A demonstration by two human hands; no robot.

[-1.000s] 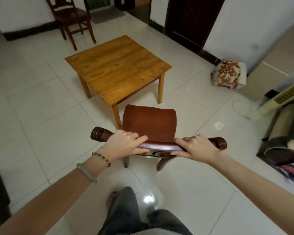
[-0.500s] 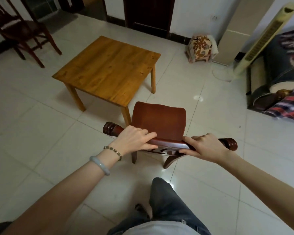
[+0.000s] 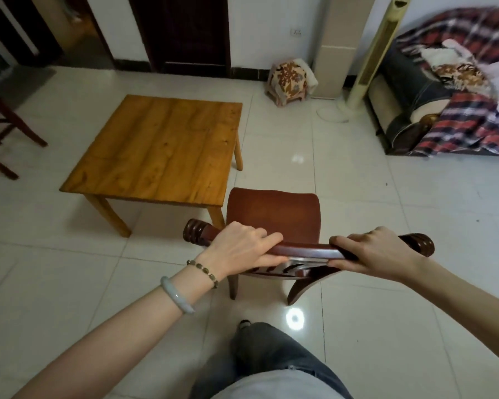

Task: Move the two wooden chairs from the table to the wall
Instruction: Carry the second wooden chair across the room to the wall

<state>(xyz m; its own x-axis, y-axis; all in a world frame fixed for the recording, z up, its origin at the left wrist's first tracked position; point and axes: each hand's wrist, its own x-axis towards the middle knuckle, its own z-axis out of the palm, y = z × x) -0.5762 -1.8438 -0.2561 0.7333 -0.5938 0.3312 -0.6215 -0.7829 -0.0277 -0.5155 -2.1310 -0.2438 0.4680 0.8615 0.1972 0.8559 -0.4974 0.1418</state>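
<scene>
left hand (image 3: 242,249) + right hand (image 3: 378,254): both clamped on top rail of chair (image 3: 272,217) | chair: just beside near-right corner of table (image 3: 162,148) | second chair (image 3: 0,131): left of table, well apart, partly out of frame

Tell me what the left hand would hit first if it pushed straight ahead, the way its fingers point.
The left hand points forward and slightly right over the chair's top rail, so it would probably pass above the seat and meet bare floor right of the table. Depth is uncertain.

Head view, looking forward and down, close over floor (image 3: 357,197)
</scene>
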